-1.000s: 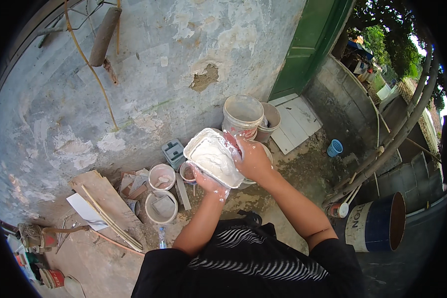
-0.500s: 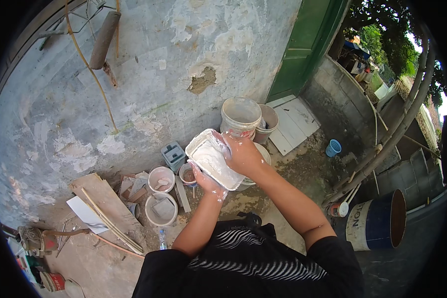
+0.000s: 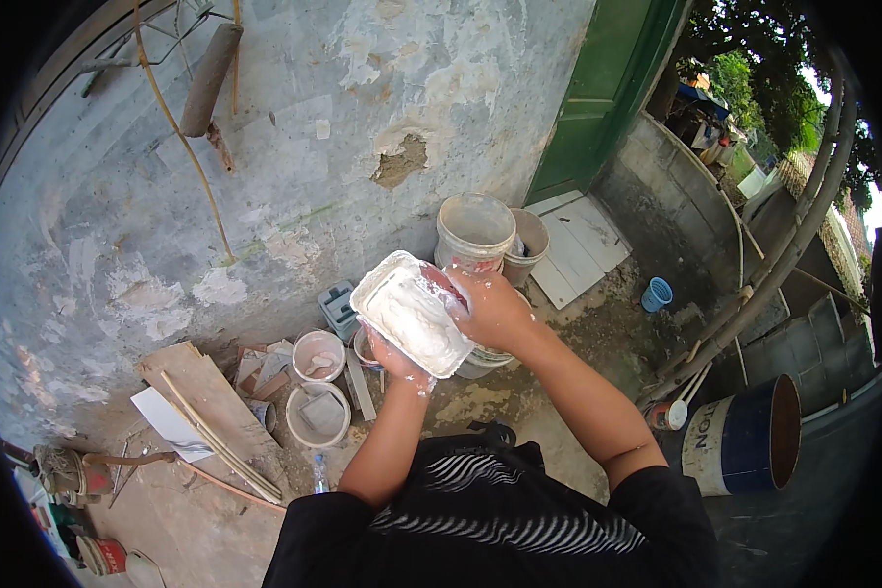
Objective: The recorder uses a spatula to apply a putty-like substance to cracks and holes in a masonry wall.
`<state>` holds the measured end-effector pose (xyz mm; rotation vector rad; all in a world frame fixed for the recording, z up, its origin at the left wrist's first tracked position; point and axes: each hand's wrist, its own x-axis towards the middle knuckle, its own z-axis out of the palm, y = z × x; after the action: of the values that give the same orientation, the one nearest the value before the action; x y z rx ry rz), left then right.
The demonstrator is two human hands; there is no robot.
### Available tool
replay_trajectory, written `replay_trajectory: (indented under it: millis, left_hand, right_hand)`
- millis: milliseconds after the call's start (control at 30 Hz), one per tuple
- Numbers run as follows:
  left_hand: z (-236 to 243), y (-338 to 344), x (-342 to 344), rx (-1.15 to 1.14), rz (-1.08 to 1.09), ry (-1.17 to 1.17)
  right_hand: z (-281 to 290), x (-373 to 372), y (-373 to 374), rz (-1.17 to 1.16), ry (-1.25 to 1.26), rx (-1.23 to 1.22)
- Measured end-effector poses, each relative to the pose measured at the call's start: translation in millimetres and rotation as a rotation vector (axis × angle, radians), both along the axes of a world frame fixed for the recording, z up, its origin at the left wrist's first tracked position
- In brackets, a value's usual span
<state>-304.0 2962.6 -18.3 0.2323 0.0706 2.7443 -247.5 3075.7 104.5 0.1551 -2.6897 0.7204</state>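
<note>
Weathered blue-grey wall (image 3: 216,211), paint flaking, fills the ground beyond both hands; green door (image 3: 593,108) past the right fingers, off to their right. Yard floor (image 3: 461,412) below, pails and scraps about.

Rectangular tub (image 3: 374,274) up in front of the body, clear of the floor, carrying white paste (image 3: 402,312). Left hand (image 3: 394,359) along its near left side, fingers curled against the outside and bearing it. Right hand (image 3: 498,312) at the opposite long side, fingers bent inward over the rim, close to the paste. Something dark red shows by those fingertips; tool or shaded skin, cannot say, so whether the right fingers are holding anything is uncertain.

Key relation: tub lies immediately left of the right fingers, between the two hands. Long axis slants from upper left to lower right. Right fingers are the nearer to the paste; left fingers keep to the outer wall.

Beyond the right fingers: large bucket (image 3: 463,251), smaller one beside it. Left of the left fingers: grey-blue box (image 3: 338,309), two pails (image 3: 331,434). Well to the right of the right fingers: blue cup (image 3: 658,294). White smears on both hands.
</note>
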Motion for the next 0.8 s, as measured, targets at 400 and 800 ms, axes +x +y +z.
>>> replay_trajectory:
  millis: [400,800]
  left_hand:
    - [3,-9,2,-0.001,-0.027,-0.022]
    - [-8,-25,-2,-0.062,0.089,0.022]
  right_hand:
    - [8,2,-7,-0.055,0.034,-0.038]
    - [-17,5,-47,0.08,0.013,-0.1]
